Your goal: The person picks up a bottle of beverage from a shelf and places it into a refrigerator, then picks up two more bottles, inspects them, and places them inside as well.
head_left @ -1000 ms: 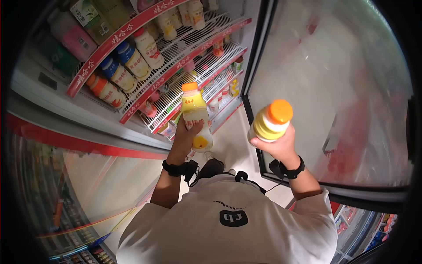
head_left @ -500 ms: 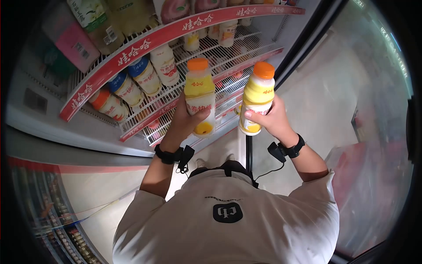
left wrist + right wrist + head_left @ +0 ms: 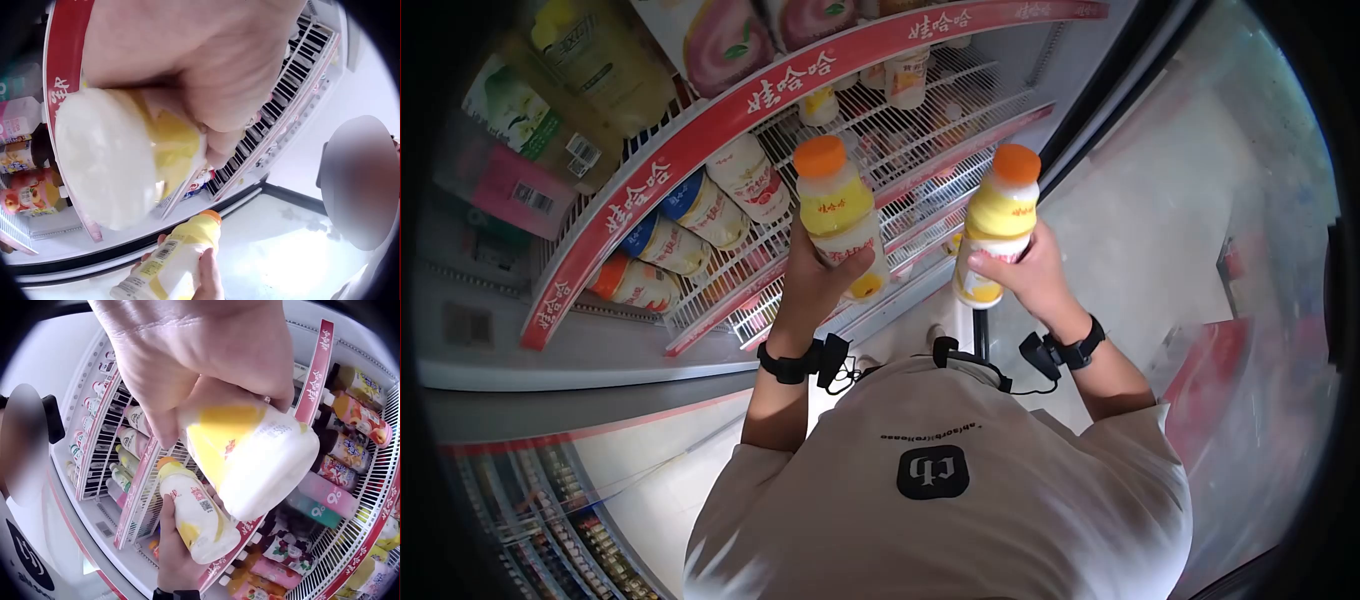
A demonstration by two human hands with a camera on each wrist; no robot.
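In the head view my left hand (image 3: 818,280) grips a yellow-and-white milk drink bottle (image 3: 840,210) with an orange cap, thumb across its label. A matching bottle (image 3: 998,225) is held by my right hand (image 3: 1035,272), its thumb also over the front. Both bottles stand roughly upright, side by side and apart, in front of the open fridge. The left wrist view looks at the white base of the left bottle (image 3: 106,159), with the right bottle (image 3: 181,256) beyond. From the right wrist, the right bottle (image 3: 250,459) overlaps part of the view near the left bottle (image 3: 197,515).
Wire shelves with red front strips (image 3: 790,75) curve close ahead. Blue-capped bottles (image 3: 705,210) and an orange-capped bottle (image 3: 635,283) stand on the left of one shelf; larger drink bottles (image 3: 605,65) fill the one above. A glass door (image 3: 1160,200) hangs open at right.
My right hand has brought its bottle leftward and upright, nearer to the left one. The fridge shelves have come closer in the head view. Both hands keep their grip.
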